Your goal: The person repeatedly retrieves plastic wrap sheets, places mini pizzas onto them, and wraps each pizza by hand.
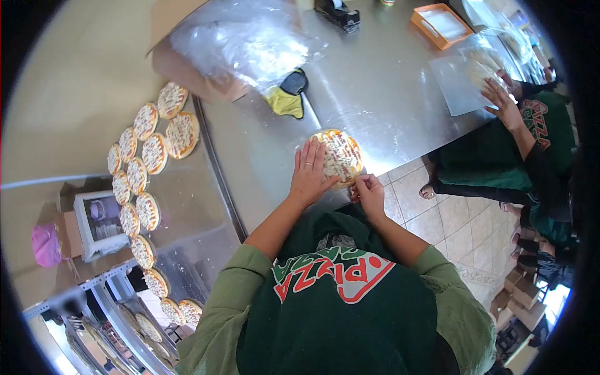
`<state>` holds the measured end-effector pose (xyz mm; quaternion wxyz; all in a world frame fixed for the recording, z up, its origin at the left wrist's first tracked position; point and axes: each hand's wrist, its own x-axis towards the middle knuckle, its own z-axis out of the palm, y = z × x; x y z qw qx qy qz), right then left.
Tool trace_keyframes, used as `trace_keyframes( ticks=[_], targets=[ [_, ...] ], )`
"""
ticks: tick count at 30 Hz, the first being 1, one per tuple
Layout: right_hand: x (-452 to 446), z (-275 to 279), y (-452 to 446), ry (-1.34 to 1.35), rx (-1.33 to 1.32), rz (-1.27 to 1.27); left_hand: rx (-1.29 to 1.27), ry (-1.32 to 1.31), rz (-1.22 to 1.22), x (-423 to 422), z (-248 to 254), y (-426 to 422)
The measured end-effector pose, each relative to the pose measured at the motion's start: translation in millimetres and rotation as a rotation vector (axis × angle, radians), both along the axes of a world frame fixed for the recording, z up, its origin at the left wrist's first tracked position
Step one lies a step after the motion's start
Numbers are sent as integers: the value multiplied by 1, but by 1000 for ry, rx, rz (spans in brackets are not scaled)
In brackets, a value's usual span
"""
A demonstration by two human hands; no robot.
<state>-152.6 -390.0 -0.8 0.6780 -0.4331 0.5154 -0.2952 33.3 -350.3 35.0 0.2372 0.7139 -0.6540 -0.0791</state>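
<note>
A round pizza with sauce and shredded cheese lies on the steel table, near its front edge. Clear, shiny film shows around it, which looks like a plastic bag. My left hand rests on the pizza's left side, fingers stretched out flat. At the pizza's lower right edge, my right hand is closed in a pinch, apparently on the bag's edge. That pinched part is mostly hidden by the fingers.
Several topped pizzas stand in rows at the left. Beyond my hands are a cardboard box of clear bags, a yellow-and-black cloth, a tape dispenser and an orange tray. A co-worker's hands handle a bagged item at right.
</note>
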Motion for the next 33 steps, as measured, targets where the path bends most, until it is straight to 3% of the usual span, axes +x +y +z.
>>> trace_keyframes(
  ticks=[2, 4, 5, 8, 9, 11, 14, 18, 21, 24, 25, 27, 30, 33],
  targets=[
    [-8, -11, -11, 69, -84, 43, 90, -74, -2, -8, 1, -4],
    [-17, 7, -40, 239, -390, -53, 111, -130, -41, -13, 11, -22],
    [-28, 23, -60, 594, -674, -4, 96, -143, -75, -16, 21, -33],
    [-39, 35, -110, 918, -1014, -41, 264, 8, -354, -26, -1, -85],
    [-39, 32, -120, 897, -917, 55, 348, 89, -477, -32, -16, -106],
    [-37, 23, -135, 845, -725, 234, 294, -16, -415, -47, -34, -132],
    [-38, 24, -145, 802, -601, 275, 346, -159, -312, -55, -26, -154],
    [-38, 30, -154, 683, -522, 219, 498, -216, -189, -51, 17, -170],
    [-31, 13, -156, 443, -392, 39, 544, -190, -114, -43, 28, -182],
    [-19, 32, -151, 328, -311, -36, 80, -28, 57, -18, 29, -179],
    [-11, 46, -144, 304, -396, 20, -110, 129, -20, -4, 46, -166],
    [5, 73, -117, 257, -565, 121, 98, 525, -60, 14, 76, -113],
    [17, 61, -72, 390, -1133, 481, 467, 958, -313, 11, 89, -36],
    [19, 66, -39, 438, -1195, 684, 589, 689, -627, 2, 101, 21]
  ],
)
